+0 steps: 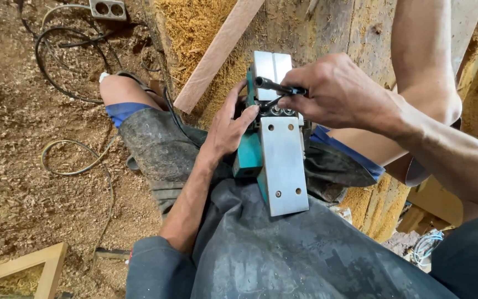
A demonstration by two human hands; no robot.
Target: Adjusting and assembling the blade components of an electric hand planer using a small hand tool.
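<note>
Resting upside down on the person's lap, the green electric planer (275,160) shows its metal sole upward. Left of the planer, the left hand (229,128) grips its side, fingers curled by the blade drum. Above the planer, the right hand (341,94) is closed around a black wrench (278,87) touching the drum.

Person wears dusty dark-grey shorts (156,144) with a blue hem band (121,111) showing at both knees, lower legs bare. Dark-grey sleeve (156,266) covers the left upper arm, ending near the elbow. Forearms bare, left hand (229,124) and right hand (338,91) ungloved. Grey fabric smeared and worn.
</note>
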